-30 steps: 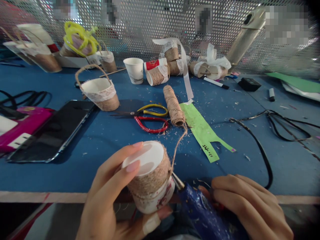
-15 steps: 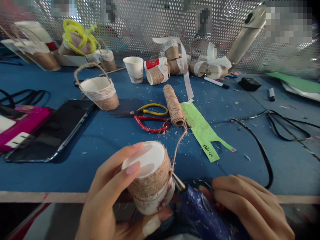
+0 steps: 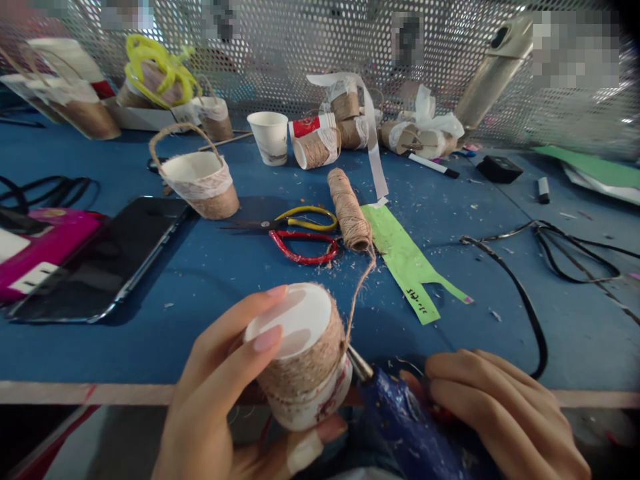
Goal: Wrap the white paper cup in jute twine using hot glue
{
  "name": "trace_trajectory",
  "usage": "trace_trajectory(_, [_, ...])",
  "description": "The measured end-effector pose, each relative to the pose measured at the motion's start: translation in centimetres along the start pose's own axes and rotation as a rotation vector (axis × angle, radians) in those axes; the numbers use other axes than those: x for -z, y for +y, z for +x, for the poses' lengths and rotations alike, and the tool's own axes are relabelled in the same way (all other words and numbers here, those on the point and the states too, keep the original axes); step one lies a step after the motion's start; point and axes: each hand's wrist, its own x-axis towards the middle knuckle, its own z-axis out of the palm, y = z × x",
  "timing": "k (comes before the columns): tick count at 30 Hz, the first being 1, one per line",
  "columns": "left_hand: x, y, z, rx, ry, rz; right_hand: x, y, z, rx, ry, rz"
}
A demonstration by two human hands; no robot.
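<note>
My left hand (image 3: 225,393) is closed around a paper cup (image 3: 305,373), its base turned up and tilted toward me. Jute twine covers much of the cup's side, while a printed band stays bare near the rim. In my right hand (image 3: 500,407) is a blue glue gun (image 3: 410,420), its metal nozzle at the twine on the cup's right side. A strand of twine (image 3: 356,300) runs from the cup up to a twine roll (image 3: 350,210) lying on the table. Scissors (image 3: 307,233) with yellow and red handles lie beside the roll.
A twine-wrapped basket cup (image 3: 203,183) and a phone (image 3: 105,260) are at left. Green paper (image 3: 400,260) lies right of the roll, near a black cable (image 3: 515,287). Behind stand a white cup (image 3: 270,137), several wrapped cups (image 3: 315,148) and a metal mesh panel (image 3: 280,53).
Almost nothing differs. Both hands, the cup and the glue gun keep nearly the same place, with only a slight shift of the whole view.
</note>
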Motion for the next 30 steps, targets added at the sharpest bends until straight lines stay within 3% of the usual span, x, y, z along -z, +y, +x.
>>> trace_trajectory(16, [-0.3, 0.4, -0.2, -0.001, 0.008, 0.011, -0.1, -0.4, -0.5, -0.047, -0.005, -0.025])
trace_trajectory(30, [-0.6, 0.1, -1.1, 0.029, 0.088, 0.044, -0.1, -0.6, -0.8, -0.059, -0.02, -0.05])
